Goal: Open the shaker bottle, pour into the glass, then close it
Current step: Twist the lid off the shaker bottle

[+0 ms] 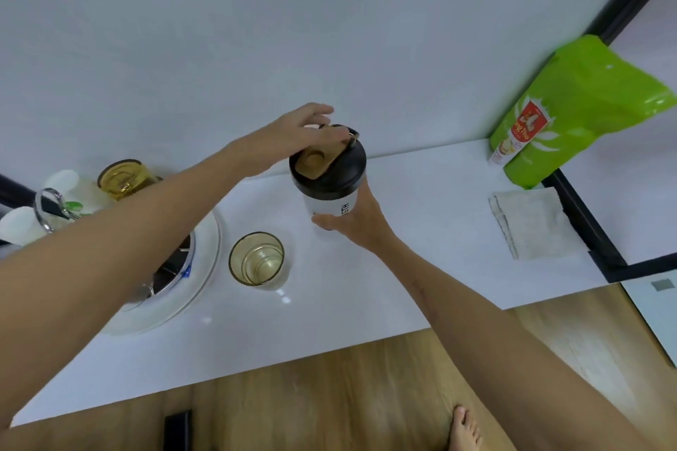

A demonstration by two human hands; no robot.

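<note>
Both hands work the bottle [331,199]: right hand [353,220] grips its body steady, left hand's [293,137] fingers rest spread on the lid [327,161], near the counter's [421,231] back edge.

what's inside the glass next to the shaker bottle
The glass on the counter looks empty: its base rings show clearly through it. Whether a thin film of clear liquid sits at the bottom cannot be told. The shaker bottle stands capped behind it.

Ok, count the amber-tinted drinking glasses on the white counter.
2. One amber-tinted drinking glass stands left of the shaker bottle; another amber glass sits far left, behind the left forearm. Others may hide behind that arm.
</note>
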